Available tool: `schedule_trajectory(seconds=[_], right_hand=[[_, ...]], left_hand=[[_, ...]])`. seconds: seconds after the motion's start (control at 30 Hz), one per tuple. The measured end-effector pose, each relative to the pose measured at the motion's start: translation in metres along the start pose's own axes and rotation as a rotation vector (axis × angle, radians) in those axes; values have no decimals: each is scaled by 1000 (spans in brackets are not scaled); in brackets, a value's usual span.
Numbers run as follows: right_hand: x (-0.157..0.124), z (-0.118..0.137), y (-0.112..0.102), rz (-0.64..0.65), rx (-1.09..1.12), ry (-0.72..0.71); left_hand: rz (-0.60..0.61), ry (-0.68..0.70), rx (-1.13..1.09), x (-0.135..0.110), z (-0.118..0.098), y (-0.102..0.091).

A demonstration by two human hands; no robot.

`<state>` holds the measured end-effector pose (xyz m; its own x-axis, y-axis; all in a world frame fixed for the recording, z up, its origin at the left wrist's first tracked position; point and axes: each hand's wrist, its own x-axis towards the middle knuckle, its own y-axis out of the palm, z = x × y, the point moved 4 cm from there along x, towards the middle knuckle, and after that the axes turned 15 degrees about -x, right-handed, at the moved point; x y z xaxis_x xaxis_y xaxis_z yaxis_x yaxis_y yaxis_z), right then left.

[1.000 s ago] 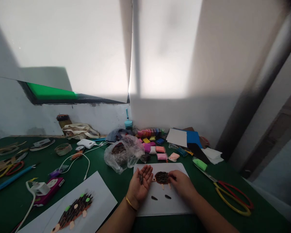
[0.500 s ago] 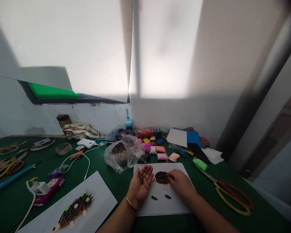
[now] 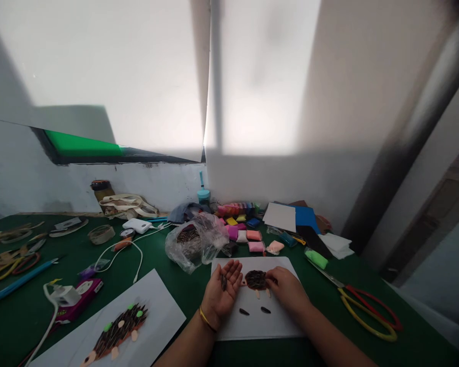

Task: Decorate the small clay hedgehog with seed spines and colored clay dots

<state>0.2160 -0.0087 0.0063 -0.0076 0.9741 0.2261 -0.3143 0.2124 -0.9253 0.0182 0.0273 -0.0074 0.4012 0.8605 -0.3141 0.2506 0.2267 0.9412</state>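
Working at green tabletop (image 3: 187, 300), left grip (image 3: 221, 288) open, right grip (image 3: 286, 291) unclear against clay hedgehog (image 3: 255, 280)

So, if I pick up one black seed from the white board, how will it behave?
This sunflower seed looks light and stiff, unlikely to bend. Its narrow, smooth-looking shell may slip from a grip. Flat on the white board, it probably will not roll far.

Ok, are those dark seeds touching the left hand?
Touching: the head view shows the dark seeds lying on the open palm of the left hand.
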Motion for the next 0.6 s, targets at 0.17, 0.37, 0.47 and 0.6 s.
schedule_trajectory(seconds=[0.17, 0.37, 0.47, 0.6], right_hand=[[0, 2, 1, -34, -9, -22], [0, 5, 1, -39, -23, -20], [0, 5, 1, -39, -11, -28], [0, 0, -3, -54, 39, -11]], left_hand=[[10, -4, 5, 2, 0, -2], [18, -9, 5, 2, 0, -3], [17, -5, 7, 2, 0, -3], [15, -9, -1, 3, 0, -4]])
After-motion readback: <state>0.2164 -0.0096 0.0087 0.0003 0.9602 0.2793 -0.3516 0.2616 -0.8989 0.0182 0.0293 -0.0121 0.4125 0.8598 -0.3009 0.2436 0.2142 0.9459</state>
